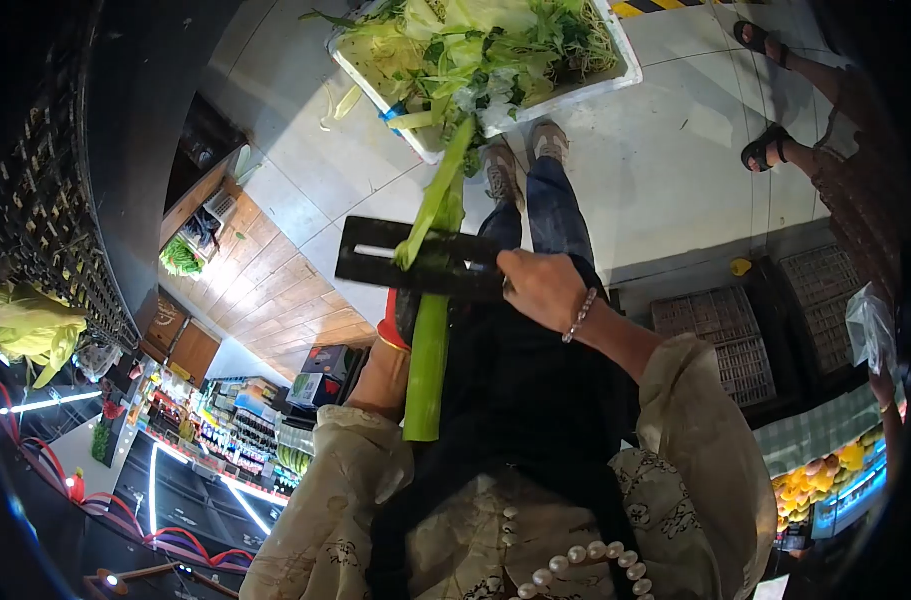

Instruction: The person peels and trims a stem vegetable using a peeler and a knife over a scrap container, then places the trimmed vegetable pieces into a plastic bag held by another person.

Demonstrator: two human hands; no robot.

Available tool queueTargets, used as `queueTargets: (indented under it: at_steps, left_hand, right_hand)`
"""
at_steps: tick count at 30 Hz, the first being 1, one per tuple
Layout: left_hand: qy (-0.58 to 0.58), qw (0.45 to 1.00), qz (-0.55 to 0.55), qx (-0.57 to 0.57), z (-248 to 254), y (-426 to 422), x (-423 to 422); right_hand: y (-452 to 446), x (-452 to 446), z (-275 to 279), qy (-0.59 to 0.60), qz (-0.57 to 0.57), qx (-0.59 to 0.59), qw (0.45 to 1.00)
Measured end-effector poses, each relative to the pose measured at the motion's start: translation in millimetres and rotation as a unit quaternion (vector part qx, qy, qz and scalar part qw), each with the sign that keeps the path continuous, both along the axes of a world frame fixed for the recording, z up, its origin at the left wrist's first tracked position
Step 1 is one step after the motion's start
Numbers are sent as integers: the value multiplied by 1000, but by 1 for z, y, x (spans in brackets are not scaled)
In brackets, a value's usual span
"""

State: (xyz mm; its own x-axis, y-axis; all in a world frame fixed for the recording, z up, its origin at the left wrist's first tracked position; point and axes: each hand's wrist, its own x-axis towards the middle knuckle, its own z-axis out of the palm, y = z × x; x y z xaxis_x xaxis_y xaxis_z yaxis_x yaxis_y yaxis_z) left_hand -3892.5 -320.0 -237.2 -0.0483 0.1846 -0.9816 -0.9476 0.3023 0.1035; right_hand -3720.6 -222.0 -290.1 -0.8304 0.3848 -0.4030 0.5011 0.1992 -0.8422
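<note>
A long green stem, apparently celtuce [428, 375], slants down the middle of the head view in front of my dark apron. Across it lies a flat black slotted slicer [360, 268], with a green strip passing at its slot. My right hand [537, 288], with a beaded bracelet at the wrist, is closed on the slicer's right end. Just below the slicer, my left hand [406, 316] appears in a dark glove with a red cuff, against the stem. The slicer covers most of its fingers.
A white foam box [630, 72] full of leaves and peelings [495, 50] stands on the floor beyond my shoes. At the right, another person's legs in sandals [765, 150] are near. Dark woven crates [715, 335] and a fruit display [825, 475] lie to the right.
</note>
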Motion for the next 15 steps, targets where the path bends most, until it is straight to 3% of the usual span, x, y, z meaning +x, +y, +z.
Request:
queueTargets:
  at_steps: [2,4,5,7,9,14,15]
  left_hand:
    - [-102,987,39,115,1,-1,-2]
    - [-188,957,44,215,7,4,-4]
    - [-158,973,19,167,15,5,-5]
    - [-41,992,-37,111,36,6,4]
    - [-51,993,-30,105,55,10,4]
    - [-37,985,-97,138,52,2,-6]
    - [-51,987,-81,132,48,3,-6]
  right_hand:
    - [2,3,-16,33,-14,32,999]
    - [9,3,-52,-41,-15,59,997]
    - [12,5,-83,-5,-49,75,996]
    - [26,4,-117,-108,-29,58,992]
    - [44,12,-172,-186,-29,59,980]
    - [38,0,-161,-63,-146,-13,987]
    - [43,-17,-111,-81,-194,-218,953]
